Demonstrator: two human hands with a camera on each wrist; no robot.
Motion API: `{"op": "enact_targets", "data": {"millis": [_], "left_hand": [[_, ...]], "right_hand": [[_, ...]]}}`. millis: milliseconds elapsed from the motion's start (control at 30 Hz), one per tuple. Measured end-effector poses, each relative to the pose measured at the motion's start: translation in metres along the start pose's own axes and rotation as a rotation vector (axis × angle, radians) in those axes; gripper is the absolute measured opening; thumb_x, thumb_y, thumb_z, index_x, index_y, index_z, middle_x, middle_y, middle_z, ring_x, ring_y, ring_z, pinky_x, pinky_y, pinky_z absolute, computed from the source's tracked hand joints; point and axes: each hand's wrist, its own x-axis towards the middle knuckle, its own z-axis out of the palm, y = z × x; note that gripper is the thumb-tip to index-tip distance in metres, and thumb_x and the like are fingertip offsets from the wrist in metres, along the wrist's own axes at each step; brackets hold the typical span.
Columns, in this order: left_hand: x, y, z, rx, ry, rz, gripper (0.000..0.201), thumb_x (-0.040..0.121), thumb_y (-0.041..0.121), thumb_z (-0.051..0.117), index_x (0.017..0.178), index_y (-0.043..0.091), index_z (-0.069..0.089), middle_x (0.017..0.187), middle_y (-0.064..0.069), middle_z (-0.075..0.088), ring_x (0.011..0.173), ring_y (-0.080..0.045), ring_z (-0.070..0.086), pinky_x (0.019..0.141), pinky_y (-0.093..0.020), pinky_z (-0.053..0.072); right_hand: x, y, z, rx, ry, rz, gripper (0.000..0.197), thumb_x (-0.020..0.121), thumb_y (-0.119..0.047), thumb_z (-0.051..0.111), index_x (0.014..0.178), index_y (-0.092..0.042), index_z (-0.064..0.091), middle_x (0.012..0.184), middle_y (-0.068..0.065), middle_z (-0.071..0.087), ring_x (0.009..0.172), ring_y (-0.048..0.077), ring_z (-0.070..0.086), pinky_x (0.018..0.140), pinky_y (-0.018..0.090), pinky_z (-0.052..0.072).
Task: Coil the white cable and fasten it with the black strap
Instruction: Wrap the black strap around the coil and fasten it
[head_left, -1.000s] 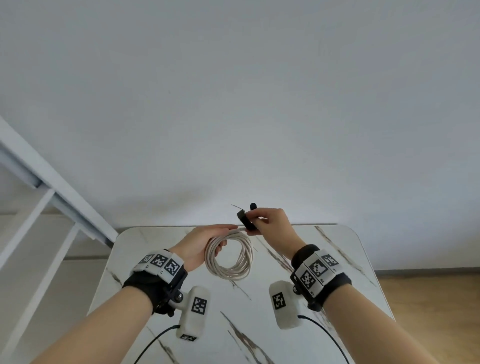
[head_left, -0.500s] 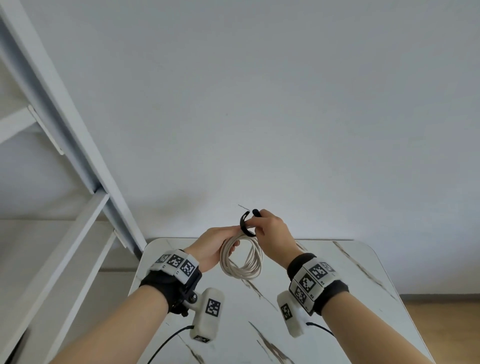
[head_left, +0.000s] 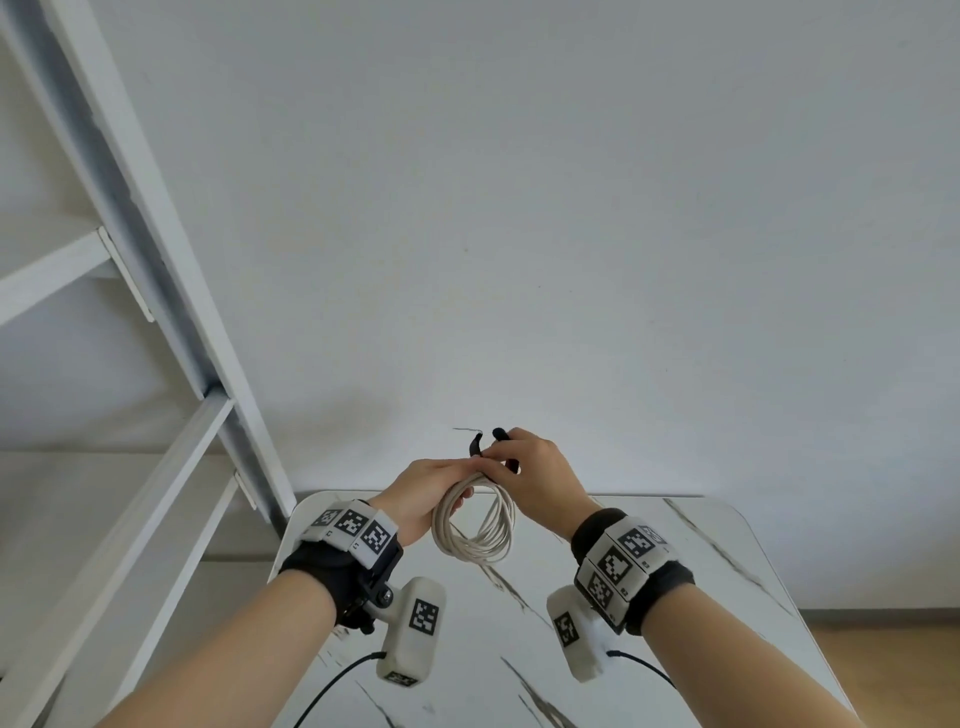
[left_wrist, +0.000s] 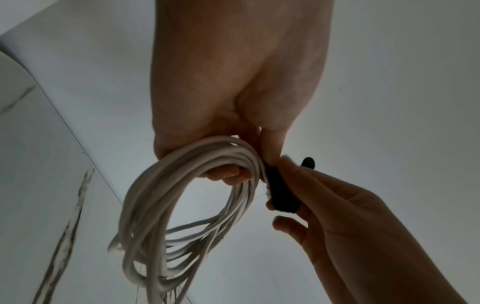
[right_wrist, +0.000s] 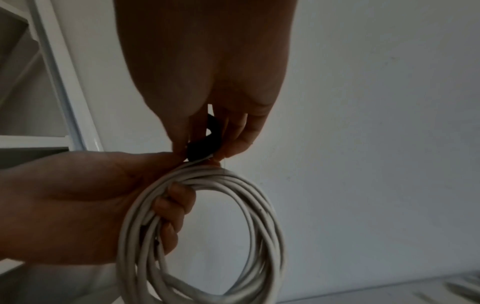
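left hand (head_left: 422, 491) holds coiled white cable (head_left: 475, 525); right hand (head_left: 535, 475) pinches black strap (left_wrist: 281, 191).

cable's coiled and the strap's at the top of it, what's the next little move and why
Probably wrap the black strap around the bundle and press its ends together. The left hand already grips the white cable as a neat coil held above the table, and the right hand pinches the strap against the coil's top, its ends not yet closed.

A white table (head_left: 691, 566) with dark marble-like veins and rounded corners stands against a pale wall. Its far edge touches the wall; wood floor (head_left: 883, 670) shows to its right.
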Motion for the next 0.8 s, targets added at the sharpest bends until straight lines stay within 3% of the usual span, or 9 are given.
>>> {"op": "enact_targets", "data": {"millis": [67, 133, 200, 300, 400, 500, 600, 800], "left_hand": [[-0.002, -0.001, -0.002, -0.009, -0.016, -0.001, 0.023, 0.09, 0.021, 0.063, 0.099, 0.002, 0.072, 0.065, -0.005, 0.055, 0.059, -0.013, 0.045, 0.057, -0.022, 0.036], [-0.004, -0.001, -0.004, -0.029, -0.032, 0.003, 0.022, 0.093, 0.018, 0.059, 0.109, 0.006, 0.068, 0.067, -0.005, 0.055, 0.06, -0.013, 0.046, 0.055, -0.021, 0.039], [-0.005, -0.001, -0.008, -0.049, -0.036, -0.007, 0.02, 0.094, 0.016, 0.056, 0.109, 0.006, 0.065, 0.068, -0.005, 0.055, 0.058, -0.012, 0.048, 0.053, -0.019, 0.041], [-0.006, 0.0, -0.011, -0.026, -0.034, -0.023, 0.021, 0.094, 0.019, 0.056, 0.096, 0.0, 0.066, 0.066, -0.006, 0.054, 0.054, -0.012, 0.046, 0.051, -0.019, 0.039], [-0.007, 0.004, -0.011, -0.062, -0.02, -0.019, 0.021, 0.093, 0.017, 0.054, 0.085, 0.002, 0.065, 0.066, -0.006, 0.054, 0.052, -0.011, 0.047, 0.049, -0.019, 0.039], [-0.011, 0.009, -0.01, -0.066, -0.043, 0.001, 0.026, 0.093, 0.017, 0.052, 0.082, 0.005, 0.072, 0.061, -0.003, 0.054, 0.052, -0.01, 0.045, 0.05, -0.019, 0.037], [-0.014, 0.011, -0.01, -0.077, -0.067, -0.025, 0.04, 0.094, 0.015, 0.043, 0.069, 0.01, 0.075, 0.058, -0.003, 0.052, 0.051, -0.012, 0.044, 0.052, -0.022, 0.035], [-0.014, 0.009, -0.011, -0.024, -0.017, -0.037, 0.031, 0.097, 0.026, 0.048, 0.091, 0.0, 0.064, 0.061, -0.006, 0.054, 0.05, -0.013, 0.046, 0.051, -0.022, 0.037]], "right_hand": [[0.0, 0.001, 0.0, 0.075, 0.048, 0.022, 0.017, 0.088, -0.024, 0.061, 0.088, -0.013, 0.073, 0.075, -0.005, 0.055, 0.069, 0.005, 0.051, 0.072, 0.019, 0.04], [-0.001, 0.0, 0.0, 0.132, 0.124, 0.052, 0.014, 0.089, -0.019, 0.06, 0.086, -0.012, 0.071, 0.071, -0.009, 0.055, 0.061, 0.0, 0.049, 0.063, 0.01, 0.037], [-0.003, -0.003, 0.0, 0.227, 0.165, 0.081, 0.014, 0.09, -0.017, 0.057, 0.081, -0.012, 0.067, 0.069, -0.006, 0.058, 0.058, 0.004, 0.049, 0.058, 0.011, 0.038], [-0.007, -0.009, 0.001, 0.406, 0.059, 0.136, 0.017, 0.09, -0.012, 0.053, 0.077, -0.008, 0.063, 0.065, 0.001, 0.057, 0.058, 0.014, 0.049, 0.055, 0.02, 0.04], [-0.013, -0.012, 0.006, 0.492, -0.046, 0.196, 0.019, 0.09, -0.008, 0.052, 0.075, -0.004, 0.061, 0.061, 0.004, 0.053, 0.052, 0.014, 0.047, 0.048, 0.017, 0.04], [-0.018, -0.013, 0.012, 0.549, -0.057, 0.241, 0.019, 0.091, -0.007, 0.05, 0.077, -0.001, 0.06, 0.06, 0.005, 0.052, 0.05, 0.015, 0.045, 0.047, 0.018, 0.04], [-0.021, -0.014, 0.016, 0.568, -0.051, 0.263, 0.018, 0.091, -0.007, 0.05, 0.08, -0.001, 0.062, 0.062, 0.005, 0.055, 0.048, 0.012, 0.048, 0.046, 0.015, 0.041], [-0.025, -0.017, 0.021, 0.548, -0.054, 0.269, 0.019, 0.092, -0.01, 0.051, 0.077, -0.003, 0.062, 0.063, 0.005, 0.056, 0.05, 0.012, 0.049, 0.047, 0.014, 0.042]]}}
